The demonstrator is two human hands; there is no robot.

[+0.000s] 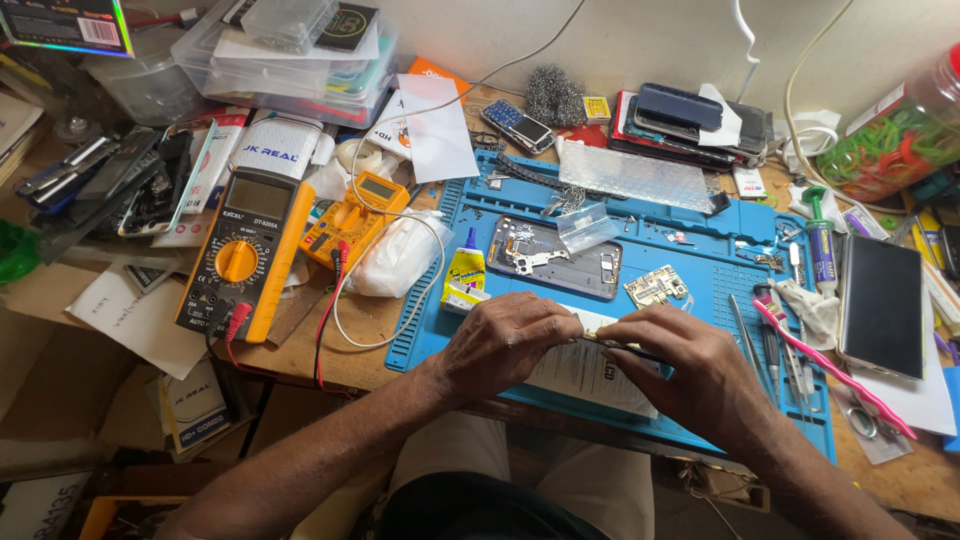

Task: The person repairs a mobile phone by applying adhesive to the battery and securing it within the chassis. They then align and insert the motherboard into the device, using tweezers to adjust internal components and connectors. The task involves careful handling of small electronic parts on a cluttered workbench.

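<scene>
While both hands meet over the blue repair mat (450, 215) | left hand (505, 340) and right hand (690, 365) pinch a small gold part (597, 333) (light, fragile) | hold by edges.

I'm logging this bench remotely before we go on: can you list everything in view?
Mat: one, blue, bench centre.
Phone frame: one, grey, opened, on mat.
Circuit board: one, gold, right of frame.
Glue bottle: one, yellow, mat's left edge.
Multimeters: two, a large one and a small one, orange-yellow, left of mat.
Toothbrush: one, pink, mat's right edge.
Phone: one, dark screen, far right.
Jar: one, clear, coloured bands inside, top right.
Steel wool: one, grey, top centre.
Paper: one, white, under hands.
Left hand: pinching a small part.
Right hand: holding a thin tool to that part.
</scene>
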